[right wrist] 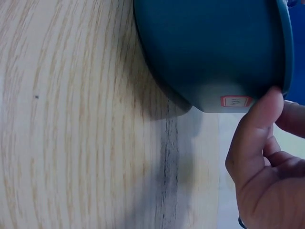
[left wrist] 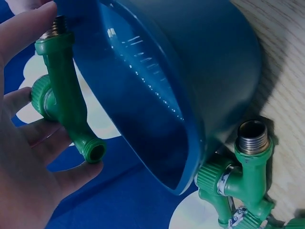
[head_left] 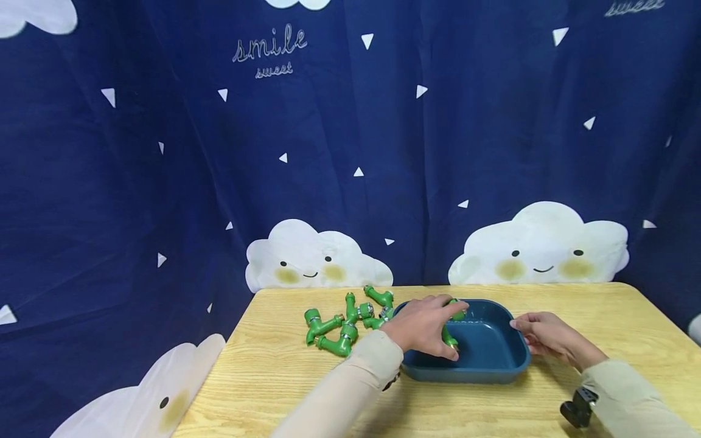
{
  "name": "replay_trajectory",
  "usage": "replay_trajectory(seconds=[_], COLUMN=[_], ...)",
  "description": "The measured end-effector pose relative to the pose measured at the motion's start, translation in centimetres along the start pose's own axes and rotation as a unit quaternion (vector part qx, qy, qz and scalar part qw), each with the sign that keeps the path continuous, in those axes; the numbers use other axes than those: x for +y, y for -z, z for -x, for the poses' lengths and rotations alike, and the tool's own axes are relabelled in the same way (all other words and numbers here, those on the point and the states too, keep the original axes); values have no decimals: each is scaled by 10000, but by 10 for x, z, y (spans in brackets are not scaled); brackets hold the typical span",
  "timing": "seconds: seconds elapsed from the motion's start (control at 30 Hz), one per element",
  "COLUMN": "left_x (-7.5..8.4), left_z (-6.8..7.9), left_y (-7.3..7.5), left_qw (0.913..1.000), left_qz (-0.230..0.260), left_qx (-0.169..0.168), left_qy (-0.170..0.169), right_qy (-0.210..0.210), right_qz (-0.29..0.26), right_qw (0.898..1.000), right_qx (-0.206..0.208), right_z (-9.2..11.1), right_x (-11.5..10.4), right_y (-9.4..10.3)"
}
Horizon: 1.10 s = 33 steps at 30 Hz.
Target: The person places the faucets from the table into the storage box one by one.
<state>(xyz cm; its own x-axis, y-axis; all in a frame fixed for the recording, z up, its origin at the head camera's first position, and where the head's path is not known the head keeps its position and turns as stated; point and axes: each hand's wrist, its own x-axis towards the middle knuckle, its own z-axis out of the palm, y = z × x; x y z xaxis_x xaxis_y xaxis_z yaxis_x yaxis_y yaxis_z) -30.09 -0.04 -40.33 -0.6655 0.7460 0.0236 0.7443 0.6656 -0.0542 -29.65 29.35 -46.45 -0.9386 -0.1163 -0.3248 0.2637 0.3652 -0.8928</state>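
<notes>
My left hand (head_left: pixel 421 325) is over the blue plastic basin (head_left: pixel 465 375), holding a green plastic tap (left wrist: pixel 66 90). In the left wrist view, the thumb presses near the tap's threaded metal end and the fingers support its round knob and open spout. The head view shows the tap partly hidden behind this hand. At the basin's right end, my right hand (head_left: pixel 555 340) pinches the rim between thumb and fingers. The right wrist view shows its thumb on the outer wall, close to a small red-edged label (right wrist: pixel 236 101).
Several more green taps (head_left: pixel 339 345) lie in a loose cluster left of the basin, one (left wrist: pixel 255 167) close beside its wall. Everything stands on a light wooden table (head_left: pixel 268 383). Behind it hangs a dark blue curtain (head_left: pixel 328 134) with white clouds.
</notes>
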Motion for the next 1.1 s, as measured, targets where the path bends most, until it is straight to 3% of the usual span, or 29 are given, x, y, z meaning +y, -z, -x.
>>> replay_trajectory(seconds=[0.5,1.1], left_x=[3,6], left_z=[-18,-34], left_y=[7,-1], left_qw=[9994,9955], left_qz=[16,265], left_qx=[-297,-805], left_qy=[162,428], right_qy=[84,75], right_qz=[39,-54], right_qw=[9999,9999], right_qx=[-85,40], right_z=[0,1], right_x=[3,4], right_y=[1,-2])
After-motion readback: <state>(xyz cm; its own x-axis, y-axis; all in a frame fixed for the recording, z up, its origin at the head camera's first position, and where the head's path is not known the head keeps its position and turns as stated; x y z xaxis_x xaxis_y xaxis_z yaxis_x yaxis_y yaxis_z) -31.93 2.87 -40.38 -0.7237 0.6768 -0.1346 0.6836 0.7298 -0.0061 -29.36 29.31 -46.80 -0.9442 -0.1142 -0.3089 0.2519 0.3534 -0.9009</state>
